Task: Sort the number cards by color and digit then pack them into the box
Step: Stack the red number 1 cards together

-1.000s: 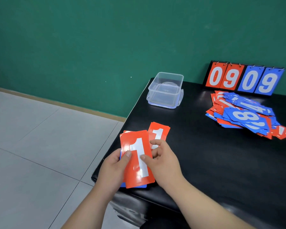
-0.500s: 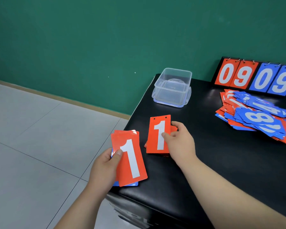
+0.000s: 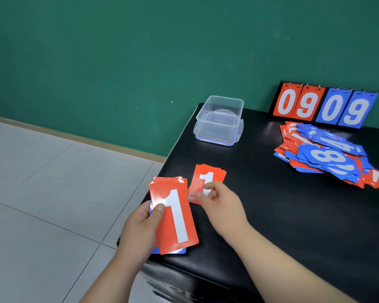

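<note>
Two hands work at the near left corner of the black table [image 3: 282, 226]. Our left hand [image 3: 138, 232] grips a stack of cards [image 3: 175, 217], with the thumb [image 3: 159, 209] pressed on the face of the top card, a red 1. The other fingers wrap behind the stack out of sight, and blue edges peek out beneath it.

Just right of the stack and a little farther off, a small pile of red 1 cards [image 3: 209, 174] lies flat on the table. Our right hand [image 3: 222, 204] covers that pile's near end, fingers [image 3: 212, 193] curled and close together. Blur keeps us from telling whether they pinch the top card or only touch it.

Farther back, near the table's left edge, stands the clear plastic box [image 3: 219, 119], with no cards in it. At the far right a loose heap of red and blue cards [image 3: 328, 156] sprawls on the table. Behind the heap a flip scoreboard [image 3: 324, 106] reading 09 in red and 09 in blue stands in front of the green wall [image 3: 118, 62]. Left of the table we see the tiled floor [image 3: 42, 193].
</note>
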